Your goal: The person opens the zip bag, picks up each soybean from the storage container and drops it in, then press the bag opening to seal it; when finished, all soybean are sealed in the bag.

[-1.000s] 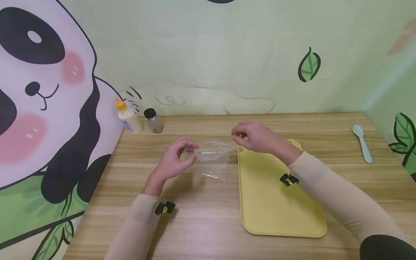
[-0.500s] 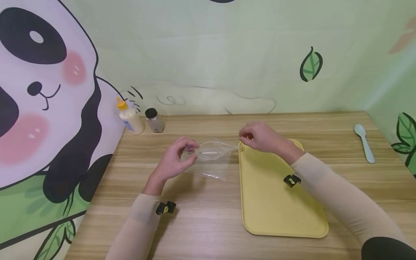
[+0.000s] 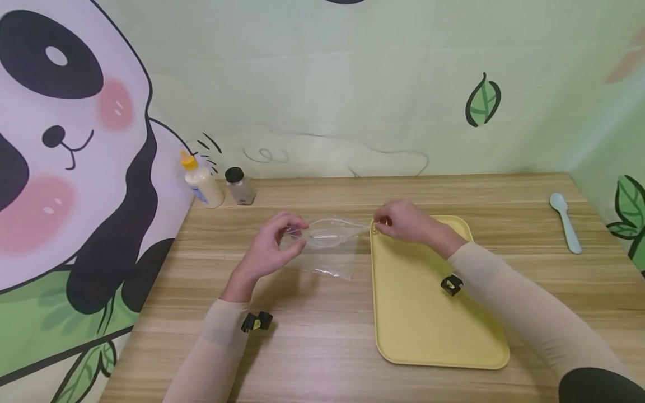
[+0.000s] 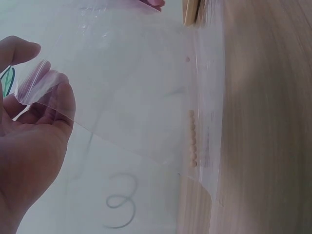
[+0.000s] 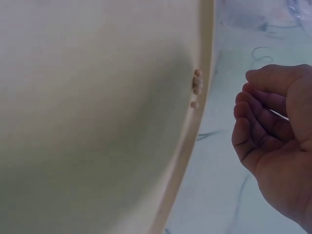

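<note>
A clear plastic zip bag [image 3: 327, 262] stands with its mouth spread in the head view. My left hand [image 3: 272, 249] holds its left side, fingers and thumb bent around the film. Through the plastic in the left wrist view, a row of small tan beads [image 4: 193, 139] shows low down. My right hand [image 3: 405, 222] is at the far left corner of the yellow tray [image 3: 428, 313], fingers loosely bent. Several beads [image 5: 197, 83] lie along the tray's rim in the right wrist view, just apart from that hand. Nothing shows between its thumb and fingers.
A glue bottle [image 3: 203, 184] with a yellow nozzle and a small black-capped jar [image 3: 239, 187] stand at the back left. A pale blue spoon [image 3: 565, 223] lies at the right. The painted wall [image 3: 322, 101] rises behind the wooden table [image 3: 302, 347].
My right hand has moved right from beside the bag's right end, then lowered to the beads at the tray corner. The left hand and the bag stay nearly still.
</note>
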{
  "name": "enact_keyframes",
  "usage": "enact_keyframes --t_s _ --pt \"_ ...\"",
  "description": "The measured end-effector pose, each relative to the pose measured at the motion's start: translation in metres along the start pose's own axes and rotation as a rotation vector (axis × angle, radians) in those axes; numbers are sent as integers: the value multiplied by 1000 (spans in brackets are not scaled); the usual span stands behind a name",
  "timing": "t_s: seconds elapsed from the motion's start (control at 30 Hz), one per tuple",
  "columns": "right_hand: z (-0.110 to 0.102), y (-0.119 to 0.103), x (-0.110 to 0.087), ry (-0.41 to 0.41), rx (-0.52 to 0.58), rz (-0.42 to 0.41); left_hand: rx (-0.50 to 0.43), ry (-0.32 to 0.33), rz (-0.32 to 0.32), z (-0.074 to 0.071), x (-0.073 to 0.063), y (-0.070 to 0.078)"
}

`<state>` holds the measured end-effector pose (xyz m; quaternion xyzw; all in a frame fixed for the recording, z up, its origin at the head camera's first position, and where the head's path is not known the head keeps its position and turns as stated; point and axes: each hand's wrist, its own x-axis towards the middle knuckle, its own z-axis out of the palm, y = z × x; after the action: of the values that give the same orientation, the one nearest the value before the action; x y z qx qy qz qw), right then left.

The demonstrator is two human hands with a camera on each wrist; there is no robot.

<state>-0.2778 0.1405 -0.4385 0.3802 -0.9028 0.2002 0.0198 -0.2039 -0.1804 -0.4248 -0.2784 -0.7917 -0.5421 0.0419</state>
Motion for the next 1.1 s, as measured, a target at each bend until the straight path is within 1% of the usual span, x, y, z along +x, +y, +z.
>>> enact_keyframes --t_s 0.17,0.3,0.5,0.77,0.8,1.0,1.03,1.1 --pt "7 3 0 -41 -11 11 -8 -1 22 -1 0 -1" --pt "11 6 1 -52 -21 18 -9 -3 23 -2 0 0" --pt "16 9 2 -58 -44 5 2 -5 19 -3 0 0" --pt "20 12 4 -87 -55 -3 14 -5 40 -4 1 -2" --pt "21 12 4 -94 -53 -1 16 -6 33 -4 1 2" --pt "21 13 4 -127 -51 16 10 -5 31 -3 0 2" --pt "21 13 4 -132 -52 18 8 -3 38 -3 0 -3" --pt "22 13 4 -139 -50 21 11 -2 34 -3 0 -2"
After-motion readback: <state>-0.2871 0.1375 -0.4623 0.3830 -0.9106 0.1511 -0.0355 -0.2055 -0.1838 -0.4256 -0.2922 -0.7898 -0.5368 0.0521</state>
